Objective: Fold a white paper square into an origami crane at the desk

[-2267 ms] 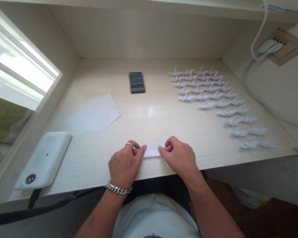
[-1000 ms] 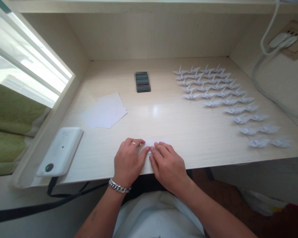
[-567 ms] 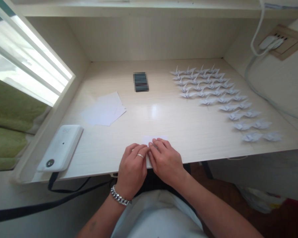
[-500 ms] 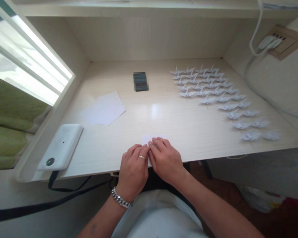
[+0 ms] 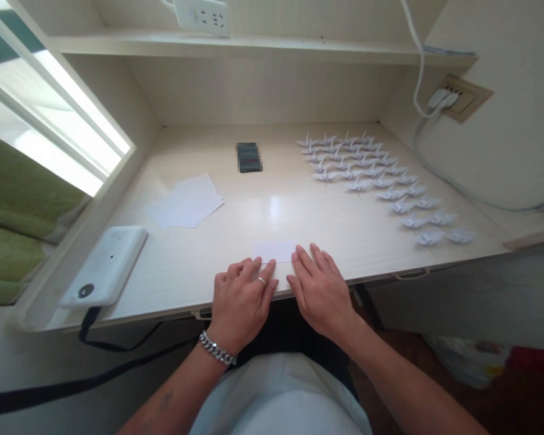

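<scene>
The small white folded paper rectangle (image 5: pixel 274 251) is lying flat on the pale wooden desk (image 5: pixel 344 241), close to the middle of the front edge.

The left hand (image 5: pixel 242 299), the one wearing a ring and a silver chain bracelet, is resting palm down at the front edge. Its fingers are stretched out and their tips are reaching the near side of the paper. The right hand (image 5: pixel 320 290) is lying flat beside it, with its fingers spread and its tips at the right end of the paper. Both hands are open wide and are not gripping anything. They seem to be only pressing or touching the paper.

Many little white folded paper birds (image 5: pixel 372 181) are sitting in neat rows from the back right part of the desk down toward the right edge. So a lot of folding looks done. The paper by the hands looks like a plain flat strip and not a bird yet, so it seems to be at an early fold.

A small pile of flat white paper sheets (image 5: pixel 185 202) is waiting on the left side of the desk, not folded. A white box-shaped gadget (image 5: pixel 104 266) is lying at the front left corner. A small dark blurred block (image 5: pixel 249 157) is sitting near the back edge.
</scene>
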Available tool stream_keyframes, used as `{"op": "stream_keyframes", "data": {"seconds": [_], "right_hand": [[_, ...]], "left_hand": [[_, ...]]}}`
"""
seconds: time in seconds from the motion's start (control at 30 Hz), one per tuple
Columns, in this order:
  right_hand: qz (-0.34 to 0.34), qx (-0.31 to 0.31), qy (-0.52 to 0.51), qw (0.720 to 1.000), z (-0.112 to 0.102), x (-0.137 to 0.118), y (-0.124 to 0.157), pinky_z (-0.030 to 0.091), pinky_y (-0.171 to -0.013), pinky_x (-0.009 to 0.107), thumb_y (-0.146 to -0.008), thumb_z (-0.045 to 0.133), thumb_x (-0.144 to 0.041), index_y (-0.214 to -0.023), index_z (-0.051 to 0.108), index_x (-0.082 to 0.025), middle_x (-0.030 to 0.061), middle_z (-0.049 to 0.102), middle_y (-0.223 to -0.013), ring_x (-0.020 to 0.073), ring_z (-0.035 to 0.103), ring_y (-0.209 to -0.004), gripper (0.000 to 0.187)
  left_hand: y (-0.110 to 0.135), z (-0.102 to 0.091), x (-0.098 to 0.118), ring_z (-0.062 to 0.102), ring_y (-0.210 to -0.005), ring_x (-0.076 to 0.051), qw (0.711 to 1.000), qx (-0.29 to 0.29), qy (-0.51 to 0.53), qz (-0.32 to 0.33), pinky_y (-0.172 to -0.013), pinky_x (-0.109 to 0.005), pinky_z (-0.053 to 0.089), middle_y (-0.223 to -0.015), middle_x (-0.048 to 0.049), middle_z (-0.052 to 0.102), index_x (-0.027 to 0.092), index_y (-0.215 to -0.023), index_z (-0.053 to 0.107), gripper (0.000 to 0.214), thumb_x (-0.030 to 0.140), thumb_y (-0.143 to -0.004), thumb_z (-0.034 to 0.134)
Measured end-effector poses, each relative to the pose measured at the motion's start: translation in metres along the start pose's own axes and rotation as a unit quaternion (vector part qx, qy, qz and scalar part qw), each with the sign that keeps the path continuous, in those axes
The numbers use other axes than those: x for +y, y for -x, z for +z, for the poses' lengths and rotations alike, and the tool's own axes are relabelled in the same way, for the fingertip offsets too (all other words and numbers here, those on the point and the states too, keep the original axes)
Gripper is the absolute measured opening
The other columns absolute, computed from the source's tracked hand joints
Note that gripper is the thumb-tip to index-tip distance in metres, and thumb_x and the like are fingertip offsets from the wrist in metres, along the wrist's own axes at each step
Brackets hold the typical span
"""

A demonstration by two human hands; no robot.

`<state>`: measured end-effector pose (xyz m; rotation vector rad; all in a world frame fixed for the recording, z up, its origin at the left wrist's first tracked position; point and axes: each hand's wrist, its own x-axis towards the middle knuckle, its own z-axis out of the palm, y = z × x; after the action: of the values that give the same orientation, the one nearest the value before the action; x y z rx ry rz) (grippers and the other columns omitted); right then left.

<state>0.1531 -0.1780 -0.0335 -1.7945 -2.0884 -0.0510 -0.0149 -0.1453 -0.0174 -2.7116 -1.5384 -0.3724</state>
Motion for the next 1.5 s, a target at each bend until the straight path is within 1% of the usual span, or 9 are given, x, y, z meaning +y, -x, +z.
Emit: {"op": "stream_keyframes", "data": {"seconds": [0.2, 0.5, 0.6, 0.8, 0.93, 1.07, 1.17, 1.3, 1.5], "right_hand": [[-0.030, 0.009, -0.061, 0.998, 0.013, -0.032, -0.003, 0.030, -0.110, 0.042, -0.097, 0.037, -0.035, -0.136, 0.047, -0.006, 0.0136, 0.048, -0.141, 0.0267, 0.038, -0.134, 0.049], [0.015, 0.008, -0.045, 0.999, 0.020, -0.046, 0.000, 0.027, -0.108, 0.048, -0.095, 0.036, -0.046, -0.136, 0.048, -0.020, 0.0092, 0.049, -0.141, 0.0308, 0.039, -0.132, 0.051], [0.020, 0.016, -0.038, 0.999, 0.022, -0.051, -0.001, 0.026, -0.108, 0.049, -0.096, 0.036, -0.044, -0.133, 0.051, -0.020, 0.0090, 0.050, -0.140, 0.0312, 0.038, -0.132, 0.047], [0.009, 0.036, -0.024, 0.999, 0.017, -0.024, 0.011, 0.025, -0.109, 0.047, -0.096, 0.038, -0.039, -0.135, 0.050, -0.017, 0.0075, 0.048, -0.142, 0.0294, 0.037, -0.134, 0.045], [0.035, 0.048, -0.002, 0.998, 0.008, 0.000, 0.019, 0.027, -0.107, 0.048, -0.097, 0.038, -0.036, -0.131, 0.053, -0.019, 0.0055, 0.053, -0.138, 0.0296, 0.039, -0.132, 0.041], [0.032, 0.063, -0.013, 0.997, 0.003, 0.009, 0.012, 0.036, -0.100, 0.045, -0.095, 0.042, -0.034, -0.118, 0.064, -0.022, 0.0065, 0.060, -0.129, 0.0279, 0.047, -0.121, 0.034], [0.018, 0.059, -0.036, 0.997, -0.001, 0.013, 0.001, 0.042, -0.094, 0.042, -0.093, 0.045, -0.031, -0.105, 0.070, -0.023, 0.0070, 0.063, -0.121, 0.0260, 0.052, -0.111, 0.028], [-0.021, 0.051, -0.075, 0.996, -0.004, 0.017, -0.013, 0.045, -0.091, 0.039, -0.089, 0.052, -0.027, -0.096, 0.071, -0.020, 0.0096, 0.064, -0.114, 0.0248, 0.054, -0.104, 0.022], [-0.040, 0.040, -0.130, 0.990, 0.001, 0.021, -0.030, 0.043, -0.093, 0.038, -0.083, 0.062, -0.031, -0.097, 0.072, -0.019, 0.0100, 0.065, -0.111, 0.0237, 0.053, -0.104, 0.021]], "left_hand": [[0.005, 0.001, -0.002, 0.047, -0.116, -0.028, 1.000, -0.007, 0.000, 0.012, -0.085, -0.045, 0.038, -0.132, -0.0091, 0.055, 0.029, -0.130, 0.054, 0.040, 0.027, -0.091, 0.042], [0.030, -0.013, -0.030, 0.048, -0.117, -0.030, 0.998, 0.019, -0.036, -0.047, -0.084, -0.045, 0.040, -0.131, -0.0116, 0.054, 0.027, -0.127, 0.056, 0.038, 0.033, -0.094, 0.039], [0.026, -0.007, -0.027, 0.042, -0.125, -0.027, 1.000, 0.027, 0.004, 0.014, -0.091, -0.043, 0.038, -0.139, -0.0095, 0.050, 0.023, -0.131, 0.052, 0.041, 0.021, -0.092, 0.041], [0.012, -0.005, -0.018, 0.048, -0.118, -0.025, 0.998, 0.020, 0.028, 0.048, -0.095, -0.043, 0.037, -0.127, -0.0049, 0.061, 0.024, -0.126, 0.055, 0.036, 0.025, -0.093, 0.042], [-0.003, -0.018, -0.015, 0.056, -0.096, -0.025, 0.998, -0.005, -0.017, 0.060, -0.081, -0.039, 0.043, -0.100, -0.0078, 0.069, 0.022, -0.114, 0.062, 0.031, 0.028, -0.095, 0.039], [-0.030, -0.029, -0.012, 0.057, -0.087, -0.025, 0.990, -0.051, -0.062, 0.118, -0.072, -0.036, 0.045, -0.083, -0.0114, 0.065, 0.016, -0.087, 0.069, 0.027, 0.018, -0.091, 0.042], [-0.051, -0.037, -0.009, 0.060, -0.077, -0.022, 0.971, -0.134, -0.080, 0.184, -0.069, -0.033, 0.047, -0.078, -0.0129, 0.065, 0.012, -0.073, 0.067, 0.026, 0.003, -0.082, 0.045], [-0.065, -0.045, -0.003, 0.063, -0.071, -0.024, 0.950, -0.170, -0.113, 0.238, -0.062, -0.032, 0.047, -0.078, -0.0144, 0.065, 0.009, -0.085, 0.067, 0.023, 0.001, -0.082, 0.046], [-0.062, -0.034, -0.005, 0.063, -0.074, -0.024, 0.948, -0.133, -0.116, 0.265, -0.062, -0.032, 0.048, -0.079, -0.0136, 0.065, 0.010, -0.091, 0.067, 0.021, 0.008, -0.086, 0.047]]}}
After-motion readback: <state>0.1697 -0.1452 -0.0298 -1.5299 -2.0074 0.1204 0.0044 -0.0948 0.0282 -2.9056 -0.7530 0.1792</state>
